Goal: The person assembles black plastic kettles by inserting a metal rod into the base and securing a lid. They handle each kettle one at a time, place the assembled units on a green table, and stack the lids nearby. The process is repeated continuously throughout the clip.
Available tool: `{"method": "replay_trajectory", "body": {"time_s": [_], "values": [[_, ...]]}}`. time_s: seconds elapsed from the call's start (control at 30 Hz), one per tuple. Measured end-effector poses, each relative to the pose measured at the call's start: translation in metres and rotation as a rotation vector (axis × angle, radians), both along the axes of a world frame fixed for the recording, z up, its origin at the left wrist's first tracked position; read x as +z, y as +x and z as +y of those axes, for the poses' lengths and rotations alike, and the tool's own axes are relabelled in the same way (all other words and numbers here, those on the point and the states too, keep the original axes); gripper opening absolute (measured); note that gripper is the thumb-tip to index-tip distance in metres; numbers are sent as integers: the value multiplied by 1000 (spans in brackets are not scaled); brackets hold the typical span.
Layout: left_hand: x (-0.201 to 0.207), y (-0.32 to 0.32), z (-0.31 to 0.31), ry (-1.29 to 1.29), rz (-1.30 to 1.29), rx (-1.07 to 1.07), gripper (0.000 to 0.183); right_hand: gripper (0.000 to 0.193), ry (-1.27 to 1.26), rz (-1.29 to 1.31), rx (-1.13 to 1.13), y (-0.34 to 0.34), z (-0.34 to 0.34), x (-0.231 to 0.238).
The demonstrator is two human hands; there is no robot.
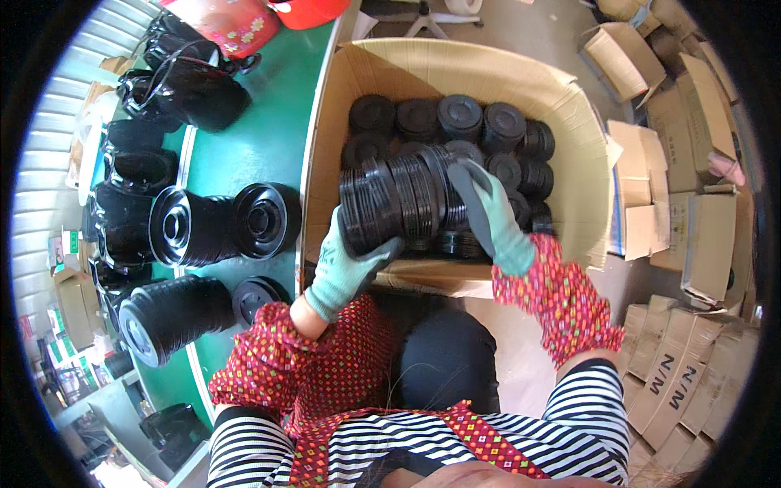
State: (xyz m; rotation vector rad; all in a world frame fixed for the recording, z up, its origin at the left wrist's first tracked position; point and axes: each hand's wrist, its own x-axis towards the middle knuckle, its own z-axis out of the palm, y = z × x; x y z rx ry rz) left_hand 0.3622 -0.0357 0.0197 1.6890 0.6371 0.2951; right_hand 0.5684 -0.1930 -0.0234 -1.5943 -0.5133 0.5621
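Between my two gloved hands lies a sideways stack of black round plastic lids (394,199), held above the near part of a large open cardboard box (488,61). My left hand (348,267) wraps under the stack's left end, thumb along its lower side. My right hand (490,210) presses its fingers flat against the right end. Inside the box stand more stacks of black lids (460,114) in rows; my hands and the held stack cover the nearest ones. Both gloves are pale green with dark palms.
A green-topped table (232,150) runs along my left. On it are stacked black lids (175,313), dished black round parts (267,220) and shiny black bags (195,93). Red containers (232,24) sit at its far end. Cardboard cartons (675,378) fill the right side.
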Motion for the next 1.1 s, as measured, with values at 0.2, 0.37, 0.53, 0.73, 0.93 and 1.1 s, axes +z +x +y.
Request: {"method": "replay_trajectory", "body": {"time_s": [0.2,0.37,0.53,0.73,0.93,1.1], "values": [[50,-82,-13,16,-30,52,80,38,-58,-460,91,-94,-36,132],[85,-145,-42,-314,-262,221,42,78,-80,-794,150,-173,-30,178],[53,-209,-42,-657,-498,333,47,67,-60,-838,273,-248,-2,184],[24,-216,-9,-1175,-984,424,75,62,-2,-1255,451,-280,75,175],[-3,-225,19,-1320,-933,405,82,60,-47,-1322,577,-287,126,156],[-19,-237,45,-883,-419,996,73,60,-1,-1391,650,-289,140,152]]}}
